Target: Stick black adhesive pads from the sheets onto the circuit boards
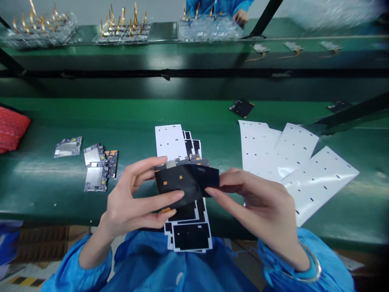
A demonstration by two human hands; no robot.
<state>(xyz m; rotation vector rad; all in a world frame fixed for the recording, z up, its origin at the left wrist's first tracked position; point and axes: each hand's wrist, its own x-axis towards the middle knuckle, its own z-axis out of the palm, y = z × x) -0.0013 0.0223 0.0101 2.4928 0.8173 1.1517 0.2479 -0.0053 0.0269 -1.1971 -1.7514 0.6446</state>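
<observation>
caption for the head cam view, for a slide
The left hand and right hand hold a black film sheet

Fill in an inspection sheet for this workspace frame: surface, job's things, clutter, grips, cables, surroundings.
surface: green-topped workbench, with a second green shelf beyond it.
job's things: black sheet with orange patches in both hands; stack of black-and-white die-cut sheets beneath it; white sheets with small slots to the right; circuit boards to the left.
clutter: red padded bag or cloth at the left edge; loose black pieces on the bench.
grips: left hand and right hand both pinch the black sheet.
cables: amber flex strips on the far shelf.
surroundings: person in blue gown behind clear plastic trays.
</observation>
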